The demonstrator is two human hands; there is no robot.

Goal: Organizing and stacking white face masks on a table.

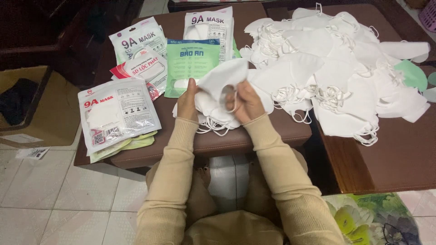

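Two hands [187, 100] [247, 102] gripping white mask [222, 77], long axis tilted up-right

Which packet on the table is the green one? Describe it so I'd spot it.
On the brown table, packets lie left of the loose white mask pile. The green packet lies just beyond the left hand; its neighbours are white or red-trimmed.

Cardboard box [41, 106] beside table; floral mat [372, 220].
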